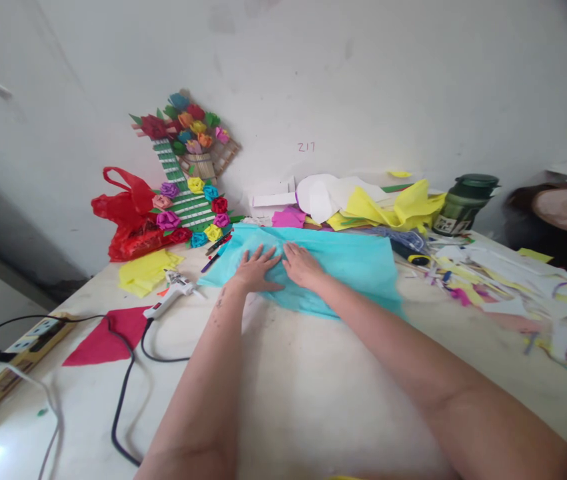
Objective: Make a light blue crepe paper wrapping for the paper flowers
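Note:
A turquoise sheet of thin paper (358, 263) lies across the far middle of the table, somewhat wrinkled. My left hand (256, 270) rests flat on its left part, fingers spread. Just to the right, my right hand (303, 265) lies on the same sheet, palm down, its fingers pointing up and left toward the left fingertips. Neither hand grasps anything. Pens (212, 261) lie at the sheet's left edge.
On the left are a glue gun (166, 301), its cord, red paper (108, 339), yellow paper (148, 272) and a power strip (23, 360). Behind stand a red bag (130, 217) and flower craft (188, 200). Paper scraps (508, 307) and a green jar (464, 207) are right.

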### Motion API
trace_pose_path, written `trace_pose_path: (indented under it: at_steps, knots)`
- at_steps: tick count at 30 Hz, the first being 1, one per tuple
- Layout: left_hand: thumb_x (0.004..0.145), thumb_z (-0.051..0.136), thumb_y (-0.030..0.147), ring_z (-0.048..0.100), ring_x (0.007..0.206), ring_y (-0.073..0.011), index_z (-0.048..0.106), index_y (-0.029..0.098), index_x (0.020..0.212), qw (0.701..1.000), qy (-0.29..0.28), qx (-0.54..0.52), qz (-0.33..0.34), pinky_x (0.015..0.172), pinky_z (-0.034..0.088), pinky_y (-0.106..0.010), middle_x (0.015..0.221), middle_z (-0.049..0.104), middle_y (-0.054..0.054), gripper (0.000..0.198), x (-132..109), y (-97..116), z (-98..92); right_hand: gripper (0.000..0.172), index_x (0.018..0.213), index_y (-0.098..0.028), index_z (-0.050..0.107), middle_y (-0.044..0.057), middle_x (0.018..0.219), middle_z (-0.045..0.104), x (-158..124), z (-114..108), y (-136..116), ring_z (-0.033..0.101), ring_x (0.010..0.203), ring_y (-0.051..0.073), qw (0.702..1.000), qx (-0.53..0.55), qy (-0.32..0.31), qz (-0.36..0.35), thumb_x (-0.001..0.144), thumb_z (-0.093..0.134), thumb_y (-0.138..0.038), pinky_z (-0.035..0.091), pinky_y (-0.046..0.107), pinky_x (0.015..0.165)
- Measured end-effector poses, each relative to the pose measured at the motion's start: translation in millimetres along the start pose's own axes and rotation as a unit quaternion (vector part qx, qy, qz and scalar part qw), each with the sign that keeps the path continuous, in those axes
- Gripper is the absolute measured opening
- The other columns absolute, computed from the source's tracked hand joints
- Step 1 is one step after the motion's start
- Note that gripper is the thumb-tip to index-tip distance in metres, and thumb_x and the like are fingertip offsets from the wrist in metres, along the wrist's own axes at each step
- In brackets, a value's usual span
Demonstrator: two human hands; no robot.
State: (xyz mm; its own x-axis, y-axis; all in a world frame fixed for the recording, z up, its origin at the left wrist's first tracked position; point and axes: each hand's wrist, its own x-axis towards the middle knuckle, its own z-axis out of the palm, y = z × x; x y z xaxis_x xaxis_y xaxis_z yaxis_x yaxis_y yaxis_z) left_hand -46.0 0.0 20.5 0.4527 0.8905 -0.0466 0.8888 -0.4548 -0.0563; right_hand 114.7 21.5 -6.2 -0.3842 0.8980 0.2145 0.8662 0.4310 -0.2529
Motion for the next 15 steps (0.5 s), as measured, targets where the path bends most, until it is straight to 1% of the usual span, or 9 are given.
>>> trace_pose_path:
  at_steps: [1, 2, 4, 6, 8, 11, 13, 15]
  knots:
    - [0.065, 0.048, 0.068, -0.003, 0.135, -0.0292, 0.016, 0.031, 0.140, 1.000, 0.003, -0.003, 0.004, 0.104, 0.002, -0.057, 0.148, 0.007, 0.001, 0.089, 0, 0, 0.3, 0.056, 0.140, -0.006, 0.018, 0.012, 0.146, 0.017, -3, 3, -7, 0.014, 0.134, 0.017, 0.999, 0.026, 0.019, -0.025, 0.088, 0.024, -0.028, 0.012, 0.032, 0.109]
    - [0.065, 0.050, 0.066, -0.002, 0.135, -0.0294, 0.017, 0.030, 0.140, 1.000, 0.006, -0.006, 0.007, 0.104, 0.002, -0.057, 0.148, 0.009, 0.000, 0.089, 1, -1, 0.6, 0.057, 0.140, -0.006, 0.016, 0.011, 0.146, 0.017, -5, 6, -12, 0.015, 0.134, 0.015, 0.997, 0.052, 0.024, -0.045, 0.088, 0.023, -0.027, 0.014, 0.030, 0.109]
    - [0.065, 0.052, 0.062, 0.000, 0.135, -0.0295, 0.019, 0.028, 0.139, 1.000, 0.012, -0.012, 0.009, 0.104, 0.003, -0.058, 0.148, 0.014, -0.003, 0.088, 1, -1, 1.4, 0.058, 0.141, -0.008, 0.012, 0.010, 0.147, 0.015, -7, 9, -20, 0.013, 0.134, 0.014, 0.994, 0.089, 0.010, -0.060, 0.088, 0.023, -0.029, 0.015, 0.030, 0.109]
    - [0.065, 0.054, 0.060, 0.001, 0.135, -0.0295, 0.016, 0.026, 0.140, 0.999, 0.023, -0.022, 0.006, 0.104, 0.003, -0.058, 0.147, 0.017, -0.005, 0.091, 0, -1, 2.6, 0.060, 0.142, -0.009, 0.011, 0.009, 0.147, 0.013, -8, 9, -21, 0.010, 0.135, 0.016, 0.994, 0.097, -0.012, -0.052, 0.088, 0.024, -0.034, 0.015, 0.033, 0.109]
    - [0.064, 0.055, 0.061, 0.002, 0.135, -0.0287, 0.011, 0.023, 0.141, 0.999, 0.039, -0.032, 0.001, 0.105, 0.003, -0.056, 0.147, 0.016, -0.006, 0.097, 0, -2, 4.5, 0.061, 0.141, -0.009, 0.013, 0.010, 0.147, 0.014, -7, 7, -16, 0.014, 0.134, 0.018, 0.995, 0.087, -0.037, -0.033, 0.089, 0.023, -0.039, 0.017, 0.034, 0.108]
    - [0.062, 0.055, 0.064, 0.000, 0.135, -0.0268, 0.001, 0.020, 0.142, 0.998, 0.055, -0.035, -0.005, 0.106, 0.003, -0.052, 0.148, 0.012, -0.008, 0.106, -1, -3, 7.2, 0.060, 0.140, -0.011, 0.022, 0.009, 0.146, 0.018, -4, 3, -3, 0.018, 0.134, 0.020, 0.996, 0.049, -0.070, -0.018, 0.090, 0.019, -0.043, 0.016, 0.034, 0.108]
    - [0.062, 0.053, 0.066, -0.003, 0.135, -0.0266, -0.002, 0.020, 0.142, 0.998, 0.053, -0.030, -0.004, 0.106, 0.003, -0.051, 0.148, 0.009, -0.007, 0.107, -1, -4, 8.2, 0.061, 0.139, -0.012, 0.025, 0.008, 0.146, 0.019, -4, 3, 5, 0.015, 0.134, 0.021, 0.997, 0.022, -0.070, -0.023, 0.090, 0.018, -0.046, 0.014, 0.036, 0.109]
    - [0.064, 0.050, 0.067, -0.005, 0.135, -0.0268, -0.001, 0.021, 0.142, 0.999, 0.048, -0.022, 0.000, 0.106, 0.002, -0.052, 0.148, 0.006, -0.005, 0.103, -1, -4, 8.4, 0.062, 0.140, -0.012, 0.024, 0.007, 0.146, 0.018, -4, 4, 9, 0.015, 0.134, 0.022, 0.998, 0.005, -0.064, -0.026, 0.089, 0.019, -0.048, 0.013, 0.038, 0.108]
